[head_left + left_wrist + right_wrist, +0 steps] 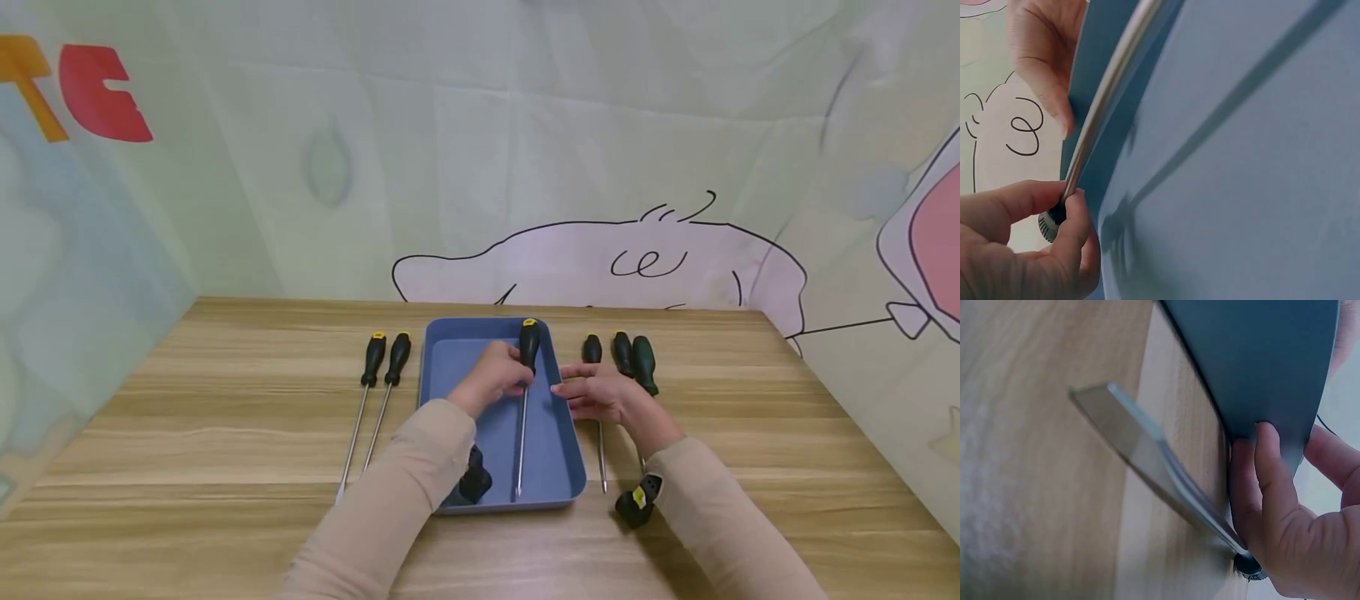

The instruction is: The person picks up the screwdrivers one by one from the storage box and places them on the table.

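A blue tray (491, 492) stands at the middle of the wooden table. My left hand (495, 375) is over it, pinching a screwdriver (529, 343) with a black handle and yellow cap between thumb and fingers, on the metal shaft (1110, 81) just below the handle. In the left wrist view the shaft and its shadow on the tray floor lie apart. My right hand (603, 394) touches the tray's right side, with extended fingertips (1267, 440) against the outer wall. Beneath that hand lies another screwdriver (592, 348), its shaft partly hidden.
Two black-handled screwdrivers (387, 358) lie left of the tray, handles pointing away. To its right are a black-handled screwdriver (622, 352) and a dark green-handled one (643, 362), partly covered by the right arm. A printed cloth (480, 150) hangs behind the table.
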A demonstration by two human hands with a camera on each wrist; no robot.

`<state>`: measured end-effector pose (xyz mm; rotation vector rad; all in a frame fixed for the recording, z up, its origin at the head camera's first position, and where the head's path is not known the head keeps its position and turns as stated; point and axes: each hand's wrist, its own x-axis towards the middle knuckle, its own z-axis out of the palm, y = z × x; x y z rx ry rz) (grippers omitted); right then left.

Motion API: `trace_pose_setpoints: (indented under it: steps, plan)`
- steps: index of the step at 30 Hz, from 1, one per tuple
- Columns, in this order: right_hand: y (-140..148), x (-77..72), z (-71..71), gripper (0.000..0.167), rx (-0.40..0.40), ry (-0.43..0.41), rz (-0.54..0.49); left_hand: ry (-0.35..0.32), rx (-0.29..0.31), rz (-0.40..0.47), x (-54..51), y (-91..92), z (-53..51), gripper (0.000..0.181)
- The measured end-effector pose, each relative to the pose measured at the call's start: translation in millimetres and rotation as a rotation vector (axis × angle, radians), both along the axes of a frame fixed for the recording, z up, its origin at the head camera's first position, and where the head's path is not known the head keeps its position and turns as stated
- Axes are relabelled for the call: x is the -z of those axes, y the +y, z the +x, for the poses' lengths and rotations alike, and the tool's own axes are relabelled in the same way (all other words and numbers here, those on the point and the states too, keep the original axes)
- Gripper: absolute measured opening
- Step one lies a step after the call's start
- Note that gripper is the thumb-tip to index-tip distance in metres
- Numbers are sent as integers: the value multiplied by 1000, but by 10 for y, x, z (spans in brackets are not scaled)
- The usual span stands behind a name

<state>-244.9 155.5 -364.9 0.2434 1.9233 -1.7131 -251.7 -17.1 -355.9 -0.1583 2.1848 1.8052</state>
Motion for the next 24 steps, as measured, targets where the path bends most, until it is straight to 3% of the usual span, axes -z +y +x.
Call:
trace_pose_setpoints:
  steps: [16, 24]
  plan:
    - [3, 10, -3, 54, -8, 7, 6, -61, 3, 38, -182, -125, 20, 48]
    - [0, 12, 2, 54, -10, 15, 16, -53, 10, 25, -256, -254, 48, 49]
